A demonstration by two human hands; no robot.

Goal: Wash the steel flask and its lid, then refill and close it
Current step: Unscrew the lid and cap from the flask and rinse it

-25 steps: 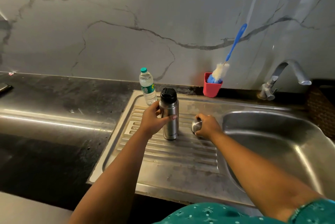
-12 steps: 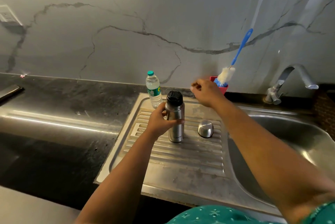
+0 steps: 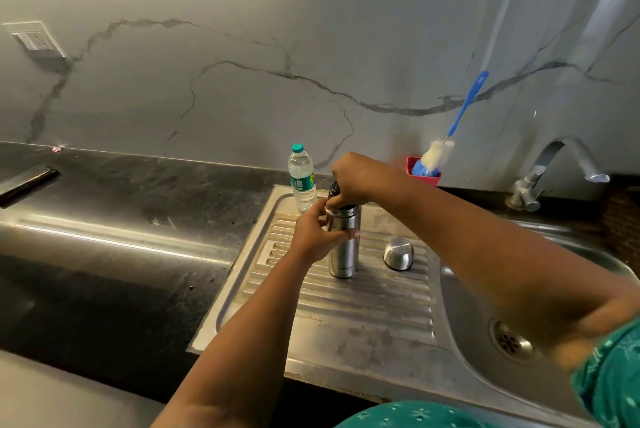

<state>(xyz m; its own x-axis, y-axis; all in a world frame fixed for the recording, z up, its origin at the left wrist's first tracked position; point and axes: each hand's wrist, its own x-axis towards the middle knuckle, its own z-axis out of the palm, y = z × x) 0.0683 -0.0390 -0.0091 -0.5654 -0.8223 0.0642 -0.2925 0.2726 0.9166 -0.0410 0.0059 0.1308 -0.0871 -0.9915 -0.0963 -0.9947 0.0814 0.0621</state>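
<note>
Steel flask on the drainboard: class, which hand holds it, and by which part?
The left hand holds the cylindrical steel flask round its body; the right hand grips its black stopper.

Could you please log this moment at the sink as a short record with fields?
flask: steel flask upright on the ribbed drainboard
left hand: left hand grips the flask body
right hand: right hand grips the black stopper on top
cup lid: steel cup lid upside down, right of the flask
behind: water bottle, capped
brush: bottle brush in the red holder

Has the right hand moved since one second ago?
Yes. The right hand left the steel cup on the drainboard and now grips the flask's black lid.
</note>
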